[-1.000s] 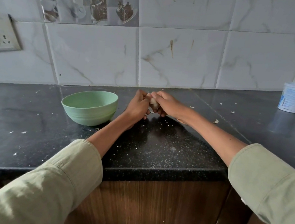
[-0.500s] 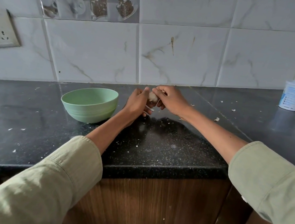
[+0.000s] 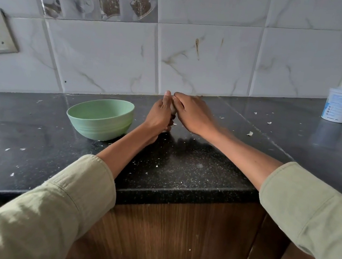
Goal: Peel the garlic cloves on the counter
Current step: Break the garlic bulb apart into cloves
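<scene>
Green bowl (image 3: 101,117): on the black desk (image 3: 33,132), just left of the hands.
Left hand (image 3: 160,114): fingers curled round a garlic clove (image 3: 173,110), right of the bowl.
Right hand (image 3: 192,112): fingers pinch the same clove.
White cup (image 3: 340,105): far right of the bowl.

Both hands, left (image 3: 160,114) and right (image 3: 192,112), pinch a garlic clove (image 3: 172,109) (mostly hidden) beside the green bowl (image 3: 101,117).

Marbled white wall tiles (image 3: 207,64) — wooden cabinet (image 3: 172,239) below.
</scene>
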